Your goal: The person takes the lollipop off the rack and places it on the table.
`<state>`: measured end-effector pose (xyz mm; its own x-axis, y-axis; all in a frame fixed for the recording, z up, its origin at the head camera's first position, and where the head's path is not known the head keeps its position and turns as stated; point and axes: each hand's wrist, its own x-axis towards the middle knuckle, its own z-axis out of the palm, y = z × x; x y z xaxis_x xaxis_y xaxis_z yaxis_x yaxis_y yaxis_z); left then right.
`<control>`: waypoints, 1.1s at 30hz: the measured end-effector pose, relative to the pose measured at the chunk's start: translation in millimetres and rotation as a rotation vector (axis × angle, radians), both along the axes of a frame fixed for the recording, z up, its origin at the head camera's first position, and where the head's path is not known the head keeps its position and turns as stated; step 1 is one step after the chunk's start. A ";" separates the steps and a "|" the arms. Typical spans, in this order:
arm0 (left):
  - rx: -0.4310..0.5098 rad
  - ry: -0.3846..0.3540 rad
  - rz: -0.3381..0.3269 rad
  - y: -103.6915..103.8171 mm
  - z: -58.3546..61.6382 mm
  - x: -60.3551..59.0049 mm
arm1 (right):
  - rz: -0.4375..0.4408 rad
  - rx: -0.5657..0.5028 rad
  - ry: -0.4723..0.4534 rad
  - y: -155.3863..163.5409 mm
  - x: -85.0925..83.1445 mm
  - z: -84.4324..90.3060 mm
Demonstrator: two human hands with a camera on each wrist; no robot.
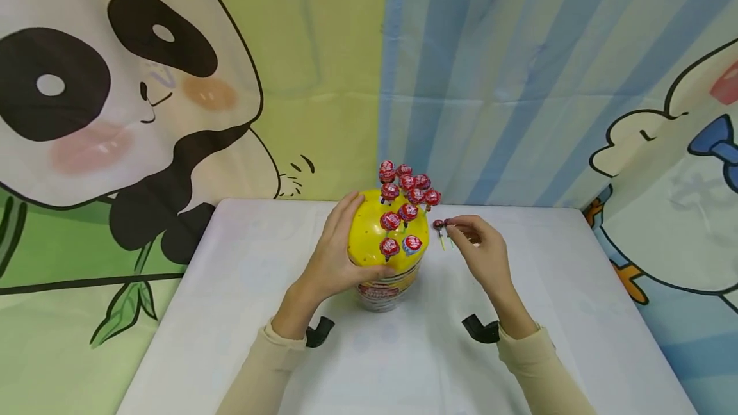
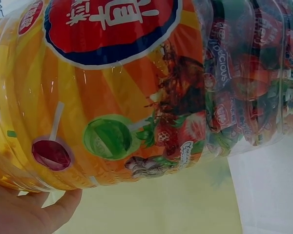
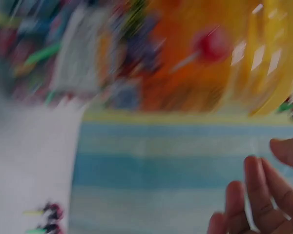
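A clear lollipop jar (image 1: 380,292) with a yellow dome lid (image 1: 368,235) stands mid-table. Several red wrapped lollipops (image 1: 408,192) stick up out of the lid. My left hand (image 1: 336,253) grips the jar's left side, fingers up over the lid and thumb across its front. The left wrist view is filled by the jar's orange label (image 2: 117,97), with my left palm (image 2: 24,209) below it. My right hand (image 1: 481,247) hovers just right of the jar, fingertips close to two loose lollipops (image 1: 441,227) on the table. In the blurred right wrist view my fingers (image 3: 256,195) are relaxed and hold nothing, and the loose lollipops (image 3: 49,217) lie apart from them.
The white table (image 1: 242,287) is backed by cartoon cloths: a panda (image 1: 115,101) on the left, blue stripes (image 1: 490,82) behind, a duck (image 1: 680,146) on the right. Black wrist mounts (image 1: 481,330) show at both cuffs.
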<state>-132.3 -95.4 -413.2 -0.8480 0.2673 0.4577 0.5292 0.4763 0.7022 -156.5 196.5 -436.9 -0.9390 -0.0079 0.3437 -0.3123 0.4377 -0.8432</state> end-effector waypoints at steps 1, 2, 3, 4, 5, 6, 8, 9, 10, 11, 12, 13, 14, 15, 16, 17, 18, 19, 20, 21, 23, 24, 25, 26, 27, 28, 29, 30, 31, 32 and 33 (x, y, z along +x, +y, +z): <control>0.000 0.000 -0.001 0.2 0.6 -0.1 | 0.049 -0.036 0.053 -4.3 8.6 8.1; 0.000 0.000 -0.002 0.1 0.9 -0.3 | 0.107 -0.076 0.105 -8.6 16.7 15.2; -0.001 0.000 -0.002 -0.1 1.1 -0.6 | 0.171 -0.115 0.151 -12.6 24.1 21.4; -0.002 0.000 -0.001 -0.4 1.2 -0.4 | 0.231 -0.147 0.191 -17.0 31.1 26.4; -0.004 0.001 0.001 -0.7 1.3 -0.1 | 0.285 -0.169 0.221 -21.0 37.1 30.0; -0.003 0.002 0.002 -1.1 1.4 -0.1 | 0.330 -0.181 0.246 -25.0 42.2 33.2; 0.000 0.005 0.003 -1.7 1.2 -0.3 | 0.382 -0.182 0.277 -32.0 48.6 36.5; 0.001 0.006 0.001 -1.8 1.0 -0.5 | 0.393 -0.176 0.285 -35.0 50.5 37.1; 0.004 0.010 0.000 -1.7 0.6 -0.6 | 0.401 -0.169 0.289 -37.8 51.5 37.1; 0.007 0.014 -0.002 -1.8 0.0 -0.6 | 0.408 -0.163 0.291 -40.3 51.9 36.5; 0.010 0.020 -0.006 -1.8 -0.7 -0.9 | 0.415 -0.158 0.299 -42.4 51.7 35.9; 0.011 0.024 -0.008 -1.7 -1.4 -1.1 | 0.422 -0.155 0.302 -44.4 51.5 35.4; 0.013 0.030 -0.011 -1.4 -1.9 -1.2 | 0.425 -0.157 0.301 -46.2 51.6 35.1; 0.013 0.036 -0.012 -1.3 -2.5 -1.3 | 0.427 -0.161 0.297 -47.9 52.0 35.2; 0.013 0.041 -0.013 -1.1 -2.9 -1.6 | 0.429 -0.165 0.296 -49.5 52.2 35.5; 0.012 0.046 -0.014 -1.0 -3.1 -1.8 | 0.428 -0.167 0.296 -50.9 52.7 35.8; 0.011 0.050 -0.015 -1.0 -3.4 -2.0 | 0.424 -0.169 0.293 -52.1 53.0 36.0; 0.011 0.053 -0.016 -0.8 -3.6 -2.4 | 0.418 -0.170 0.284 -53.1 53.2 36.1; 0.011 0.057 -0.017 -0.8 -4.0 -2.8 | 0.413 -0.169 0.278 -54.0 53.4 36.3; 0.012 0.059 -0.019 -0.8 -4.5 -3.2 | 0.410 -0.167 0.277 -54.8 53.0 36.1; 0.013 0.060 -0.017 -0.9 -5.3 -3.6 | 0.404 -0.164 0.273 -56.0 52.2 35.2; 0.013 0.059 -0.016 -1.0 -5.5 -3.6 | 0.400 -0.163 0.271 -56.4 51.8 34.5; 0.012 0.060 -0.017 -1.1 -5.8 -3.6 | 0.399 -0.163 0.272 -56.8 51.7 34.1; 0.011 0.059 -0.014 -1.2 -5.8 -3.5 | 0.399 -0.165 0.271 -57.2 51.6 33.7; 0.009 0.057 -0.012 -1.1 -5.6 -3.3 | 0.399 -0.169 0.272 -57.4 51.4 33.0; 0.008 0.055 -0.010 -1.1 -5.4 -2.9 | 0.401 -0.173 0.273 -57.6 51.3 32.4; 0.009 0.051 -0.010 -1.0 -5.0 -2.6 | 0.402 -0.177 0.277 -57.8 51.2 32.1; 0.009 0.050 -0.010 -0.9 -4.6 -2.3 | 0.405 -0.183 0.283 -58.0 51.1 31.8; 0.009 0.050 -0.012 -0.8 -4.3 -2.1 | 0.406 -0.187 0.288 -58.1 50.9 31.6; 0.011 0.046 -0.012 -0.8 -3.9 -1.9 | 0.407 -0.192 0.293 -58.4 50.9 31.9; 0.012 0.046 -0.013 -0.9 -3.6 -1.9 | 0.408 -0.197 0.299 -58.7 50.7 32.0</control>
<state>-134.2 -96.3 -416.8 -0.8225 0.2728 0.4991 0.5671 0.4611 0.6825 -105.9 137.7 -404.8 -0.7340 -0.2601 0.6274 -0.6628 0.0729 -0.7452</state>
